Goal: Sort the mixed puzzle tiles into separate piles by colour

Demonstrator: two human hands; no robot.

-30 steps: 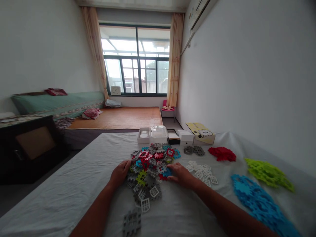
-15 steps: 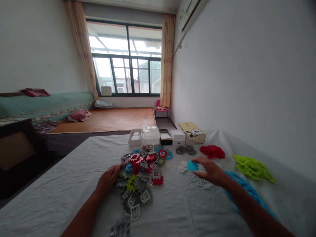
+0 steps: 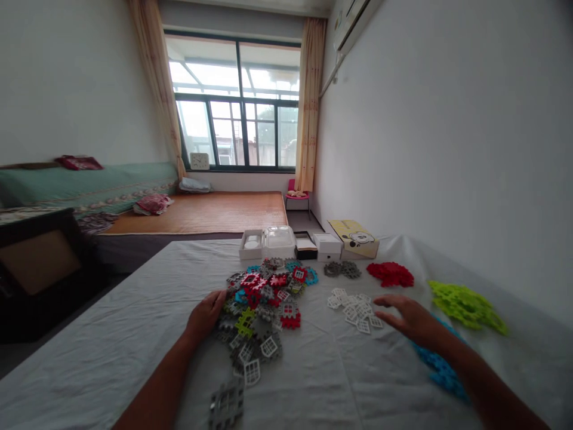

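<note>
A mixed heap of interlocking plastic tiles (image 3: 264, 304) in red, grey, blue, white and green lies mid-table. My left hand (image 3: 206, 313) rests against the heap's left edge, fingers loosely bent on the tiles and gripping none that I can see. My right hand (image 3: 412, 322) hovers palm down with fingers stretched out and nothing in it, just right of a small pile of white tiles (image 3: 353, 307) and above the near end of a blue tile pile (image 3: 441, 370).
Sorted piles lie to the right: grey (image 3: 342, 269), red (image 3: 390, 274) and lime green (image 3: 465, 306). Small white boxes (image 3: 280, 242) and a yellow carton (image 3: 353, 237) line the table's far edge. A loose grey tile (image 3: 228, 405) lies near me. The wall is close on the right.
My right hand took a blue tile from the heap, carried it right past the white pile and now hovers open over the blue pile. My left hand stayed at the heap.
</note>
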